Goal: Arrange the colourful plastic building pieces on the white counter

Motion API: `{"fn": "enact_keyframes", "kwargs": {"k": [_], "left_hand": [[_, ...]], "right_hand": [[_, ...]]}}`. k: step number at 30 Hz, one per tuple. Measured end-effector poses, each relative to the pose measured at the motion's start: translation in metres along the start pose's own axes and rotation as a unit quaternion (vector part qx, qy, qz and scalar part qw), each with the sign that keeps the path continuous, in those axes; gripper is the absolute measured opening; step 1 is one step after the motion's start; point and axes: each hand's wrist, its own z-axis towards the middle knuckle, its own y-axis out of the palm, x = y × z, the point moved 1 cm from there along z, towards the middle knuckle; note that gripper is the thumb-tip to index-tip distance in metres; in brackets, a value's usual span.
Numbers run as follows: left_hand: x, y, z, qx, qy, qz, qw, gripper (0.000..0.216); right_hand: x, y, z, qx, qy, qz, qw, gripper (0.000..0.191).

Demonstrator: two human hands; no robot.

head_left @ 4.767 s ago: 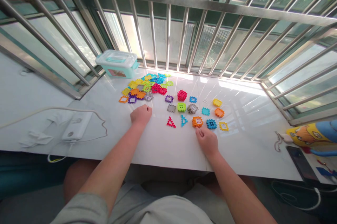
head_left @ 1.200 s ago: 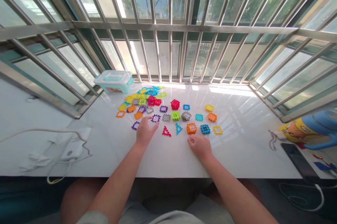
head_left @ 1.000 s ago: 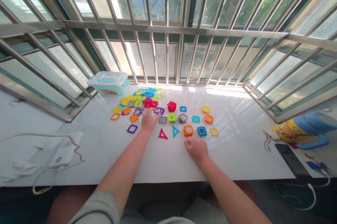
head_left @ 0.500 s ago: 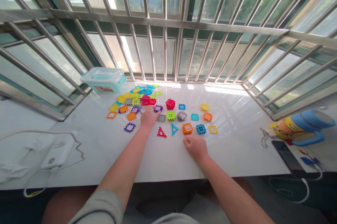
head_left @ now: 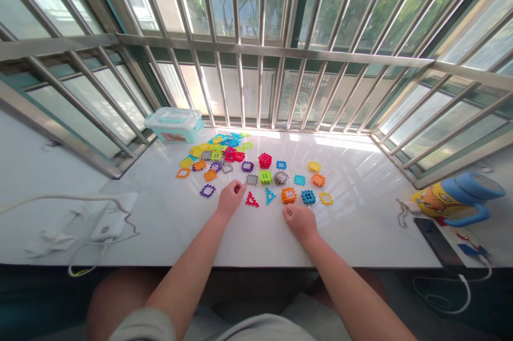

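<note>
Small coloured plastic building tiles lie on a white sill [head_left: 360, 223]. A loose pile of tiles [head_left: 218, 149] sits at the back left, and single tiles are spread in rows to its right. My left hand [head_left: 231, 199] rests curled on the sill, just left of a red triangle tile [head_left: 251, 200]; I cannot see what is in its fingers. A blue triangle tile [head_left: 270, 196] lies beside the red one. My right hand [head_left: 298, 218] is a loose fist on the sill, right below an orange stacked tile [head_left: 288, 195].
A lidded teal storage box [head_left: 173, 123] stands at the back left. A white power strip with cables [head_left: 106, 226] lies at the left. A yellow and blue toy [head_left: 457, 202] and a dark phone [head_left: 438, 242] lie at the right. Metal window bars [head_left: 260, 52] enclose the sill.
My left hand reached forward toward the purple and grey tiles, then drew back beside the red triangle. A purple tile that lay by its fingertips no longer shows. My right hand stayed put.
</note>
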Motion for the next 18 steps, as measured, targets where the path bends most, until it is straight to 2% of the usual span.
{"fn": "enact_keyframes", "kwargs": {"k": [4, 7, 9, 11, 15, 18], "left_hand": [[0.002, -0.019, -0.103, -0.097, 0.043, 0.005, 0.994, 0.039], [-0.007, -0.042, -0.174, -0.149, 0.042, 0.021, 0.988, 0.041], [-0.025, -0.066, -0.210, -0.175, 0.029, 0.047, 0.983, 0.042], [-0.054, -0.095, -0.236, -0.186, -0.009, 0.089, 0.979, 0.043], [-0.124, -0.160, -0.268, -0.081, -0.146, 0.222, 0.961, 0.041], [-0.151, -0.190, -0.278, 0.033, -0.226, 0.285, 0.931, 0.037]], "right_hand": [[0.001, 0.001, 0.000, 0.005, -0.003, 0.006, 1.000, 0.038], [0.004, 0.005, -0.001, 0.013, -0.006, 0.003, 1.000, 0.039], [0.006, 0.007, -0.001, 0.021, -0.008, 0.003, 1.000, 0.041], [0.007, 0.008, -0.001, 0.029, -0.011, 0.010, 0.999, 0.043], [0.009, 0.009, -0.002, 0.037, -0.013, 0.030, 0.999, 0.044], [0.010, 0.010, -0.001, 0.041, -0.011, 0.037, 0.998, 0.046]]}}
